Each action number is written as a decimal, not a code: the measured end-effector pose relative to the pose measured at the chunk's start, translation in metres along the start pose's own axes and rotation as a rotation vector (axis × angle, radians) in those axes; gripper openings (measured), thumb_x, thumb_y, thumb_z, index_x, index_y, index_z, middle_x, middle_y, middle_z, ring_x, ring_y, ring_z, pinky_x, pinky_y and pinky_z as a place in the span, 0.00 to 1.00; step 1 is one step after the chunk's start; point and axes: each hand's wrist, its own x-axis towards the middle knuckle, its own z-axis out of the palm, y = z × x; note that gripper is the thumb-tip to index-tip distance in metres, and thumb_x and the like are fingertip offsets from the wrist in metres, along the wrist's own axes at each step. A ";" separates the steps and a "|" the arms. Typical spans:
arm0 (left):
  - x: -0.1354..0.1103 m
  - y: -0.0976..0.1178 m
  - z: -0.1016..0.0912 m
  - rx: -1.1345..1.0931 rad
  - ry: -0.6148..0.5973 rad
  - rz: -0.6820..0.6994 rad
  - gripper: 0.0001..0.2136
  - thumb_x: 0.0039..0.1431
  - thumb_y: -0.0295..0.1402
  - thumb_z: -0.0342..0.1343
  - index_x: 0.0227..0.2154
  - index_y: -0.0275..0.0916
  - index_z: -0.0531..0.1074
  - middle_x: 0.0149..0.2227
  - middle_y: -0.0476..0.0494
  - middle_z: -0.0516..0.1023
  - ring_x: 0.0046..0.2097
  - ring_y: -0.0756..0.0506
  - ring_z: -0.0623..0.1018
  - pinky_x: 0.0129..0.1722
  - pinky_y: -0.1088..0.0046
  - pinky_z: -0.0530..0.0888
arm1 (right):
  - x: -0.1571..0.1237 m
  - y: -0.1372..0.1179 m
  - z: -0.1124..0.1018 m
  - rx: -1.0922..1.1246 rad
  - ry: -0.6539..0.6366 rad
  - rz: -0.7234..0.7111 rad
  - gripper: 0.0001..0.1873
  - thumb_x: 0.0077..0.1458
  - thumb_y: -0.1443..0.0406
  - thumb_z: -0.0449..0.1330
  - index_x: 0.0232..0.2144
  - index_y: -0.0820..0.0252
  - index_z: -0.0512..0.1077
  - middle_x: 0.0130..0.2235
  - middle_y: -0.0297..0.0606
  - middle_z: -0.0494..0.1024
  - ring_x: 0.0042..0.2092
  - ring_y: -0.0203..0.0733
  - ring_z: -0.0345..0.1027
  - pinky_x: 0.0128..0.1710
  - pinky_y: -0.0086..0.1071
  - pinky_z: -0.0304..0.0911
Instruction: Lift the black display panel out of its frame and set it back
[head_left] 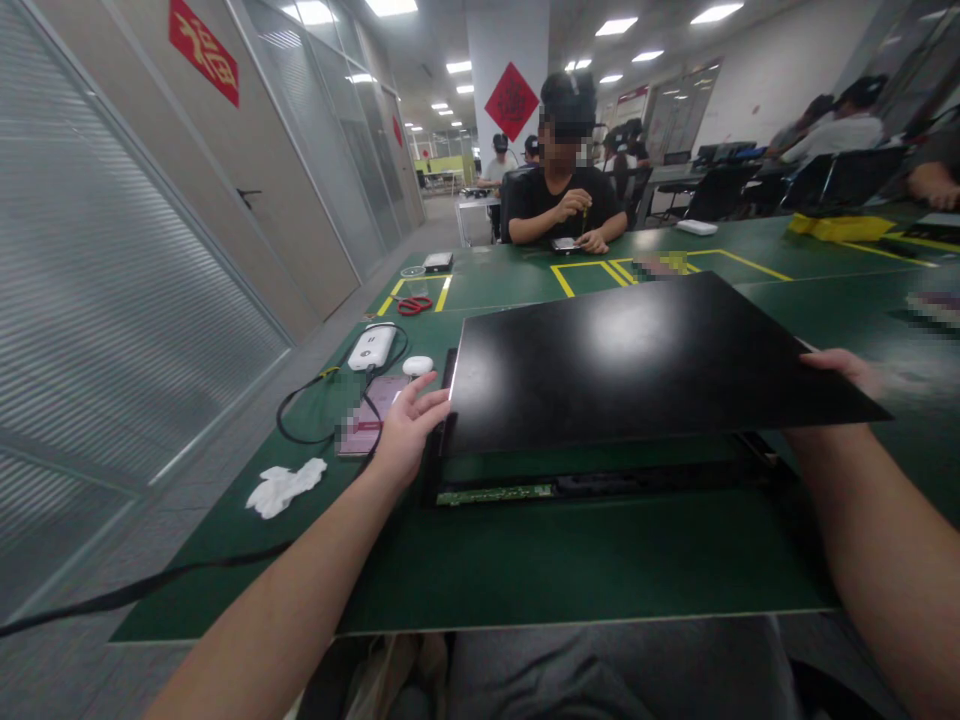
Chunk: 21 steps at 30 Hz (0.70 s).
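A large glossy black panel is held level above the green table. My left hand grips its left edge, thumb on top and fingers under. My right hand holds the right edge, with only the thumb and knuckles showing. Under the panel lies a black frame with a green circuit strip along its front.
To the left lie a pink phone, a white power bank with a black cable, a small white case, crumpled white tissue and red scissors. A person sits across the table; a yellow tray is far right.
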 end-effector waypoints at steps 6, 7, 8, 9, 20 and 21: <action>0.002 0.002 -0.001 -0.074 0.085 0.037 0.32 0.36 0.29 0.72 0.49 0.38 0.71 0.36 0.44 0.82 0.39 0.45 0.82 0.45 0.66 0.76 | -0.003 -0.003 0.009 -0.139 -0.044 0.191 0.12 0.38 0.64 0.57 0.29 0.56 0.77 0.33 0.45 0.81 0.37 0.56 0.77 0.35 0.49 0.73; 0.002 0.003 -0.001 -0.095 0.120 0.047 0.31 0.36 0.29 0.72 0.49 0.38 0.71 0.36 0.44 0.82 0.38 0.45 0.82 0.44 0.67 0.76 | -0.002 -0.002 0.009 -0.164 -0.043 0.214 0.12 0.37 0.65 0.58 0.29 0.56 0.76 0.32 0.44 0.81 0.36 0.55 0.77 0.34 0.47 0.73; 0.003 0.005 0.000 -0.120 0.156 0.058 0.31 0.36 0.28 0.72 0.48 0.39 0.71 0.36 0.44 0.83 0.37 0.45 0.82 0.43 0.67 0.77 | -0.002 0.000 0.009 -0.187 -0.046 0.235 0.13 0.36 0.66 0.58 0.29 0.56 0.76 0.32 0.43 0.81 0.35 0.54 0.77 0.33 0.45 0.73; 0.003 0.007 0.000 -0.147 0.192 0.071 0.30 0.36 0.28 0.72 0.47 0.39 0.71 0.35 0.44 0.83 0.36 0.46 0.82 0.42 0.68 0.77 | -0.001 0.002 0.009 -0.208 -0.059 0.260 0.13 0.35 0.67 0.59 0.29 0.56 0.76 0.31 0.42 0.81 0.34 0.52 0.77 0.33 0.43 0.73; 0.002 0.013 0.001 -0.161 0.239 0.165 0.26 0.33 0.27 0.71 0.40 0.41 0.73 0.32 0.47 0.82 0.34 0.45 0.82 0.37 0.69 0.78 | 0.012 0.013 0.004 -0.248 0.013 0.348 0.19 0.40 0.72 0.56 0.39 0.61 0.75 0.27 0.42 0.80 0.26 0.39 0.74 0.25 0.28 0.70; 0.002 0.013 0.000 -0.157 0.235 0.172 0.25 0.33 0.28 0.72 0.39 0.41 0.73 0.33 0.47 0.82 0.34 0.45 0.82 0.38 0.69 0.78 | 0.013 0.013 0.004 -0.270 0.037 0.336 0.19 0.41 0.73 0.56 0.39 0.60 0.74 0.26 0.42 0.80 0.25 0.39 0.73 0.23 0.27 0.68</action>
